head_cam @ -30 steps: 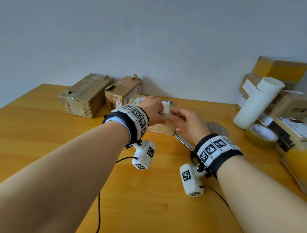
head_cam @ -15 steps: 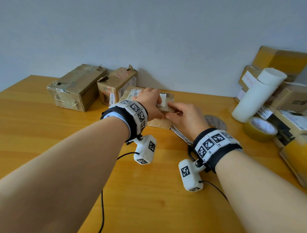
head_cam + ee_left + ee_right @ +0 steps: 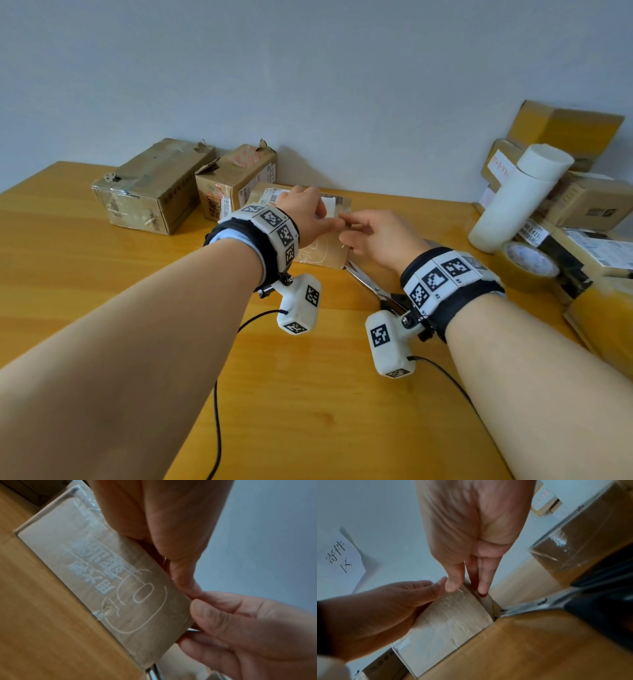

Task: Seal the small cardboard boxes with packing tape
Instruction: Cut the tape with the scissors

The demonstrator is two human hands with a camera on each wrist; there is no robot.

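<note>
A small flat cardboard box (image 3: 325, 251) with white printing sits mid-table, its clear-taped front face (image 3: 450, 622) towards me. My left hand (image 3: 320, 216) grips its top edge from above, thumb on the printed front (image 3: 120, 595). At the box's right end my right hand (image 3: 346, 230) pinches the upper corner, its thumb (image 3: 453, 586) on the front face and its fingers round the end. A roll of brownish packing tape (image 3: 529, 263) lies at the right, out of both hands.
Scissors (image 3: 368, 281) lie just under my right wrist. Two worn boxes (image 3: 154, 192) (image 3: 236, 178) stand by the wall at back left. A white tube (image 3: 513, 202) leans on a stack of boxes (image 3: 565, 126) at the right. Wrist-camera cables trail over the near table (image 3: 308, 411).
Both hands stayed on the small box. The right hand shifted from the box's top to pinching its right end corner, and the left thumb came down onto the front face.
</note>
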